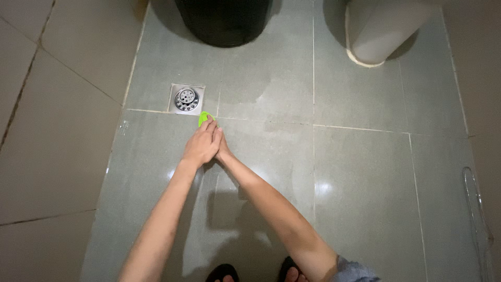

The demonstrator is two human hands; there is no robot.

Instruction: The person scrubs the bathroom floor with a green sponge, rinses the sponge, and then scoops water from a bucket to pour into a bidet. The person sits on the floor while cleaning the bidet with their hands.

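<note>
Grey floor tiles (365,172) run up to a round metal drain (186,98). Just below it, the left hand (201,145) lies over the right hand (223,149), both pressing a green scrubber (204,117) whose edge peeks past their fingertips beside the drain.

The floor (360,172) is grey-green tile with pale grout lines, wet and shiny in patches. A round metal drain (186,98) sits in it far left of centre. A dark bin (224,21) and a white pedestal base (373,36) stand at the far edge.
</note>
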